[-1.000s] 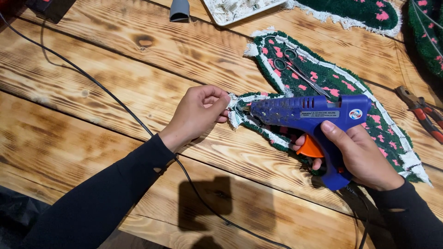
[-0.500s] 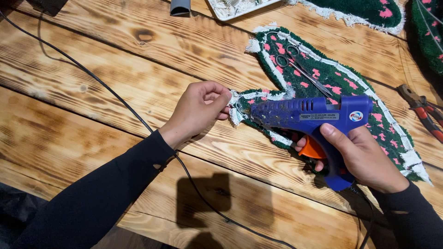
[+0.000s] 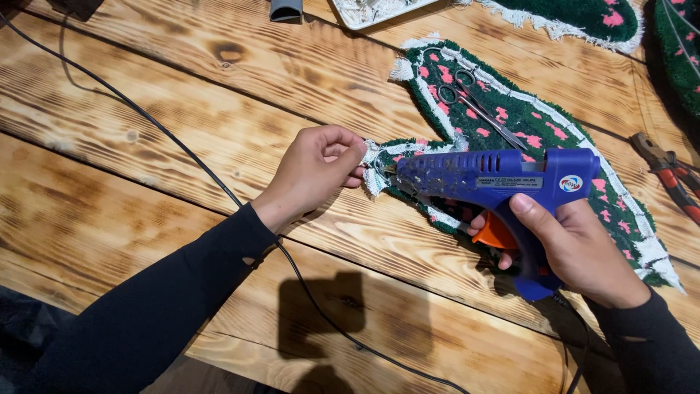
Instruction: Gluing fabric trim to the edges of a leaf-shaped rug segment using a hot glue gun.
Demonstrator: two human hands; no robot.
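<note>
One blue glue gun [image 3: 496, 179], centre-right of frame, is gripped by the right hand [image 3: 576, 248], nozzle at the white edge of a green-and-pink tufted rug piece [image 3: 539, 124] pinched by the left hand [image 3: 317, 171]; one pair of scissors [image 3: 477, 102] lies on the rug, one pair of pliers [image 3: 667, 171] at right, one black cable [image 3: 146, 120] crossing the wooden table [image 3: 146, 211]
</note>
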